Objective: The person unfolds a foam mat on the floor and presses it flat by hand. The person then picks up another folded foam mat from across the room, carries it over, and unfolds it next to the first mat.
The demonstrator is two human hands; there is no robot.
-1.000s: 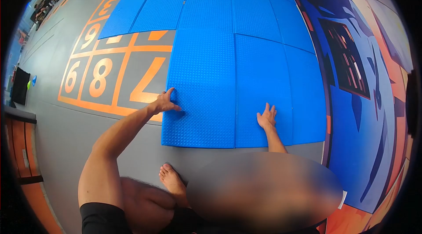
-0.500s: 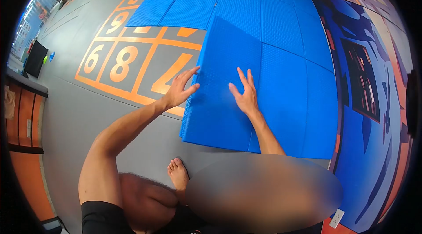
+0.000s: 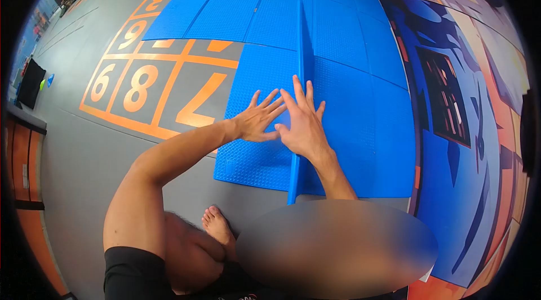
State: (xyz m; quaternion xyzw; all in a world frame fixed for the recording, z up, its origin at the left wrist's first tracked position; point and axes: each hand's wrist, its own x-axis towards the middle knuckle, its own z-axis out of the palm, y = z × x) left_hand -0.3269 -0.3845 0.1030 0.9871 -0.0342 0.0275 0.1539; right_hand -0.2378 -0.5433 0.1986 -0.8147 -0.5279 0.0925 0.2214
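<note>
Mat (image 3: 304,46) stands on edge over flat mats (image 3: 360,125). I have left hand (image 3: 258,121) splayed left of it, right hand (image 3: 305,130) splayed across its near part; can't tell if either touches. Orange numbers (image 3: 143,89) mark floor (image 3: 112,148) at left.

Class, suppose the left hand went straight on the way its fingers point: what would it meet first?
The left hand would probably meet the right hand first, near the upright blue mat; depth is unclear, so they may already touch.
</note>
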